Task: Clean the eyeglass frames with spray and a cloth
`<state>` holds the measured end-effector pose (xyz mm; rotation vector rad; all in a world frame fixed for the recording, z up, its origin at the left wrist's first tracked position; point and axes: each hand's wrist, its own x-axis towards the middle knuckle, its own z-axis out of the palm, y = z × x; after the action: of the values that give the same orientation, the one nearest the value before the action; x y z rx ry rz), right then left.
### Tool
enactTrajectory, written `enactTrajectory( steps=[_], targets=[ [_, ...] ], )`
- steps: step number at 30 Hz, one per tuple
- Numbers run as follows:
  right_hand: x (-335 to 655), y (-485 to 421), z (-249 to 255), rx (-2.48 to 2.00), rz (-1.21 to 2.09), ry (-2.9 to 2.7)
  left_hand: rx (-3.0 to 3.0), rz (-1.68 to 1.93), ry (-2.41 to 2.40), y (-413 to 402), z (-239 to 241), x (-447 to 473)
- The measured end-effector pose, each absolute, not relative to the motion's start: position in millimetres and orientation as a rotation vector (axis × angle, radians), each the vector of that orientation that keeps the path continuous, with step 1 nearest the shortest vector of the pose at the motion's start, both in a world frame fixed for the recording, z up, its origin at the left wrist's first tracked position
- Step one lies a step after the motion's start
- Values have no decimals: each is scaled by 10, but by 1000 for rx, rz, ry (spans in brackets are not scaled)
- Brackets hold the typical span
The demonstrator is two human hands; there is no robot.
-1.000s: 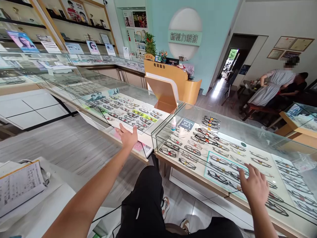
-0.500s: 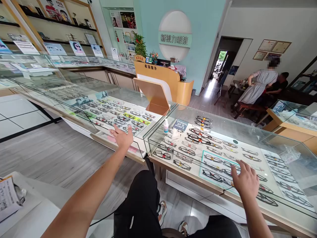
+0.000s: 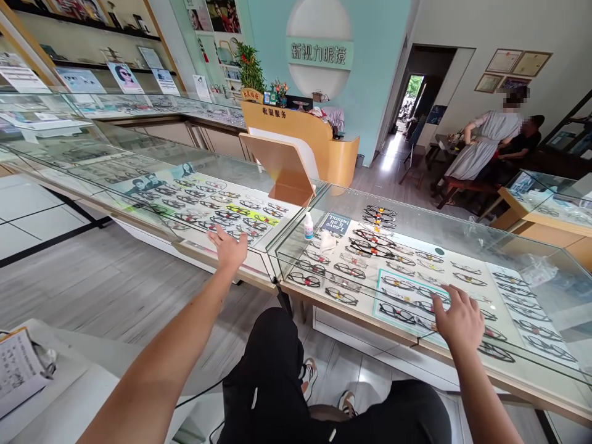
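Note:
My left hand point(image 3: 229, 246) is held out over the near edge of the left glass display case point(image 3: 198, 179), fingers apart and holding nothing. My right hand point(image 3: 459, 317) is stretched out over the front of the right glass display case point(image 3: 444, 246), also with fingers spread and nothing in it. Whether either hand touches the glass I cannot tell. Rows of eyeglasses point(image 3: 350, 271) lie in the right case, some on a teal-edged mat point(image 3: 377, 296). On that case's left part stand a small white bottle point(image 3: 308, 226) and a crumpled white cloth point(image 3: 328, 241). A pile of eyeglasses point(image 3: 372, 248) lies behind them.
A tilted brown-backed mirror or board point(image 3: 287, 172) stands on the left case. Beyond is a wooden counter point(image 3: 296, 135) with a plant point(image 3: 250, 68). At the back right a person point(image 3: 485, 139) stands by a bench point(image 3: 460, 185). A white surface with papers point(image 3: 21, 376) is at lower left.
The view has tipped down slightly, so the background sits higher in the picture. Both hands keep nearly the same spread pose over the cases.

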<state>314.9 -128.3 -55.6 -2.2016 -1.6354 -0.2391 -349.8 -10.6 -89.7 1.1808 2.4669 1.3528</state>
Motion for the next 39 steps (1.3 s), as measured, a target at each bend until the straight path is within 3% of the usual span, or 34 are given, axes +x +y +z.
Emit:
enactTrajectory(
  steps=[26,30,36,39],
  targets=[
    [3238,-1224,-521,-2249,-197,-1682,1275,1267,2200,-130,-812,-3642],
    [3221,-1212,-490,-2252,-184,-1716,1300,1123,2370,-43,-745,-3369],
    [3212,-1184,-514,-2253,-196,-1716,1442,523,2512,-20,-620,-2816],
    [3225,-1163,-539,-2245,-191,-1724,1512,388,2496,-68,-567,-2769]
  ],
)
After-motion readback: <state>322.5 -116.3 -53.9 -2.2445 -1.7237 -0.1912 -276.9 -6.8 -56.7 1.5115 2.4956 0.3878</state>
